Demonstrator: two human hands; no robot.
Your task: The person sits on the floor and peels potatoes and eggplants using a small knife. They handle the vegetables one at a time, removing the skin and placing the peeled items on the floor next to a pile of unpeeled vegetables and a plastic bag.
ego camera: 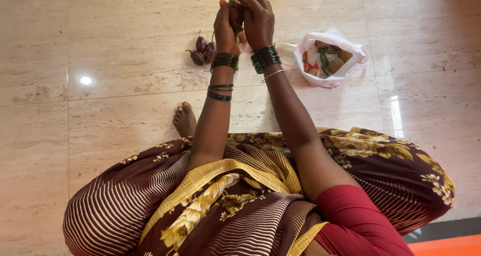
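Both my hands are raised in front of me over the tiled floor, closed together around one small dark purple eggplant [235, 15] with a green stem at the top. My left hand [225, 28] grips it from the left and my right hand [256, 20] covers it from the right, hiding most of it. Dark green bangles ring both wrists. Just beyond my left hand, three small purple eggplants [203, 50] lie in a cluster on the floor.
A white plastic bag [353, 50] lies open on the floor to the right, holding red and green chillies and brownish round vegetables. I sit on beige marble tiles [100, 115], my foot [184, 119] showing beside my patterned maroon sari. An orange strip runs along the bottom right.
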